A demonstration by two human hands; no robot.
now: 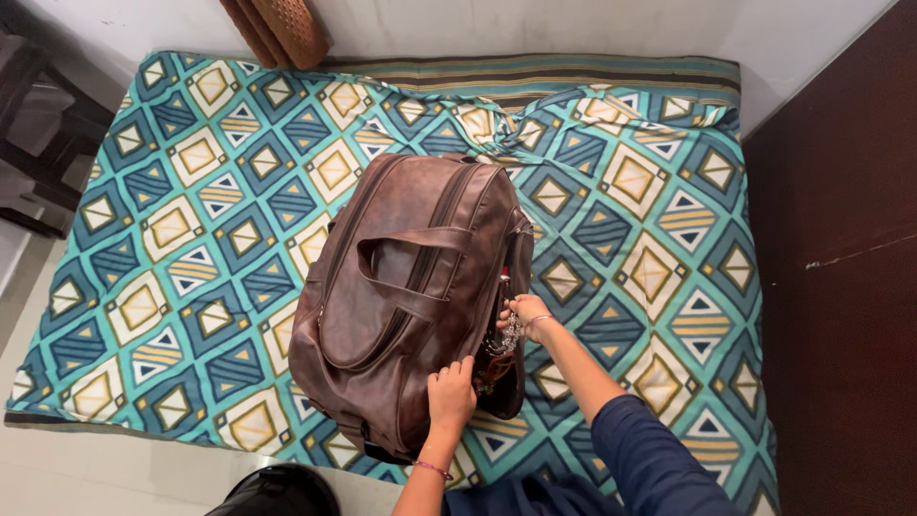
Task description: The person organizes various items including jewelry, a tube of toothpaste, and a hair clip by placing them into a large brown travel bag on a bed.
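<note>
A brown leather-look duffel bag [401, 296] lies on a mattress covered by a teal, yellow and white diamond-patterned sheet [191, 248]. My left hand [451, 394] presses on the bag's near right corner, holding the flap beside an open side pocket. My right hand [523, 315] is at that pocket's opening, fingers closed on a silvery chain-like item [506, 339] partly inside the pocket. Something red shows in the opening. The bag's handle straps [413, 250] lie flat across its top.
A dark brown wall or door [841, 239] runs along the right. A brown ribbed object [282, 29] leans at the top. Dark furniture [38, 124] stands at the left. A black rounded object [277, 492] sits at the bottom edge on pale floor.
</note>
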